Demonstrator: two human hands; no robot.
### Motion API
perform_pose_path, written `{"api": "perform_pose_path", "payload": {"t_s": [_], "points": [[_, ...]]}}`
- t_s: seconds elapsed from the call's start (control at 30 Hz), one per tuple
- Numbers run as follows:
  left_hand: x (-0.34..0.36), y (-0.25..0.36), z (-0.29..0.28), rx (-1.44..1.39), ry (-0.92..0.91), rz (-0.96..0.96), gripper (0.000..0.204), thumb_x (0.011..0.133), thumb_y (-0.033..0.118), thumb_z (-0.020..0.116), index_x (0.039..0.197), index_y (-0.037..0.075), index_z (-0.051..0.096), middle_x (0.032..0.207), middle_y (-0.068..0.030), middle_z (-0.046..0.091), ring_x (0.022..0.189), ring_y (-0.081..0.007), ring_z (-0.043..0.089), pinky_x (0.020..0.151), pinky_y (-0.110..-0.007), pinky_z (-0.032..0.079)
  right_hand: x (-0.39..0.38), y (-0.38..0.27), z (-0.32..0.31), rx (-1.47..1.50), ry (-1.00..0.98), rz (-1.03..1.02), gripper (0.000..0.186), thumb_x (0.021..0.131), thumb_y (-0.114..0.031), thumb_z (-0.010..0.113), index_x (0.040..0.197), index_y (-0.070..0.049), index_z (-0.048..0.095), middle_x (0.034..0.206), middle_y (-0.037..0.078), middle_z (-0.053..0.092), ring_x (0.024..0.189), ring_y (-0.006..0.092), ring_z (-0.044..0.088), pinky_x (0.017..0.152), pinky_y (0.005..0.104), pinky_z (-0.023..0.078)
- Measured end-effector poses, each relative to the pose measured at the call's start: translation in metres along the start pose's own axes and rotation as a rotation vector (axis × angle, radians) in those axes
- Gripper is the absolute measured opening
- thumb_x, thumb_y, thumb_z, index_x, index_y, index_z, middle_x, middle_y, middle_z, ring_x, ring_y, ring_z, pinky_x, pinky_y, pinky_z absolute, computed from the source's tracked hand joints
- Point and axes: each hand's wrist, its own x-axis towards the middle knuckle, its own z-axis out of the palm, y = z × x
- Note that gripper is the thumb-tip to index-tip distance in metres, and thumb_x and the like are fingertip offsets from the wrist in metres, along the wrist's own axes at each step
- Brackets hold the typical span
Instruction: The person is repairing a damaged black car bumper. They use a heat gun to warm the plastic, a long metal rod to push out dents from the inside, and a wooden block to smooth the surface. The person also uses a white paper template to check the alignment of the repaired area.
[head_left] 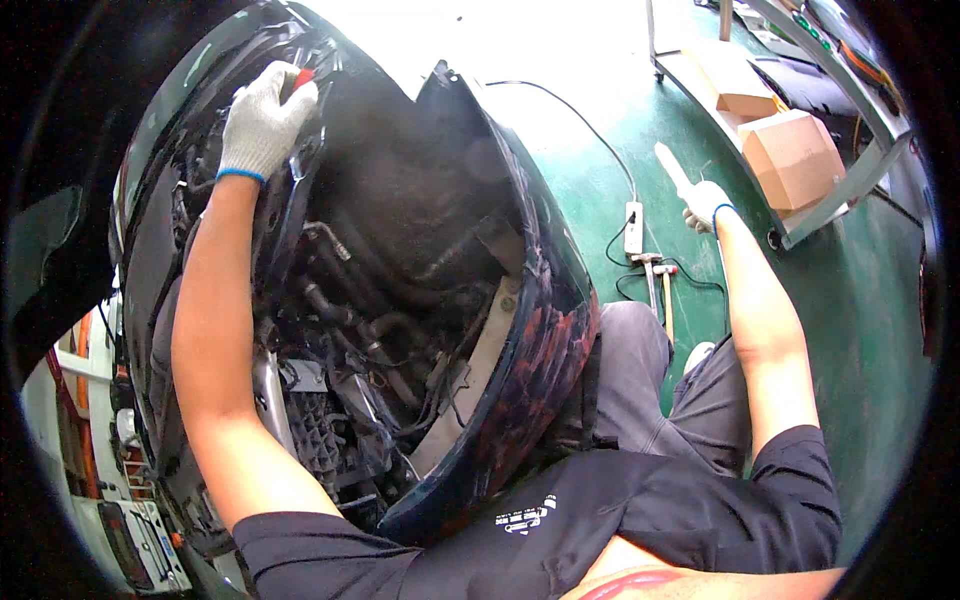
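Observation:
My left hand (266, 122), in a pale knit glove with a blue cuff, is at the far left of a car's open front end. Its fingers are curled around a small red thing (303, 77), mostly hidden by the glove. Below that arm, hoses (385, 330) and dark parts show inside the car, bordered by a scuffed dark body panel (555, 310). Away to the right, over the green floor, my gloved right hand (706, 203) is closed around a slim white object (672, 166). Its kind cannot be made out; it points up and to the left.
A white power strip (633, 228) with black cables lies on the green floor (850, 330). Two hammers (655, 285) are near my knees. Cardboard boxes (793, 158) sit on a metal-framed rack (850, 195) at far right. Shelving (85, 365) stands at the left.

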Motion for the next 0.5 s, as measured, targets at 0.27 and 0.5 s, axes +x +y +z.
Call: {"api": "perform_pose_path", "payload": {"t_s": [0.27, 0.5], "points": [[-0.011, 0.000, 0.027, 0.036, -0.061, -0.047, 0.035, 0.098, 0.036, 0.068, 0.113, 0.005, 0.072, 0.104, -0.0121, 0.075, 0.097, -0.0214, 0.070, 0.091, -0.034, 0.052, 0.001, 0.092, 0.101, -0.958, -0.309, -0.221, 0.046, 0.093, -0.040, 0.060, 0.108, 0.000, 0.078, 0.088, 0.023, 0.076, 0.077, 0.0355, 0.073, 0.076, 0.0430, 0.058], [-0.011, -0.007, 0.030, -0.080, -0.007, -0.069, 0.034, 0.098, 0.034, 0.070, 0.110, 0.003, 0.072, 0.102, -0.0104, 0.071, 0.096, -0.0193, 0.067, 0.090, -0.035, 0.051, -0.003, 0.196, 0.142, -0.948, -0.442, -0.044, 0.051, 0.090, -0.046, 0.059, 0.121, -0.010, 0.078, 0.123, 0.018, 0.074, 0.116, 0.0337, 0.071, 0.102, 0.0426, 0.054]]}}
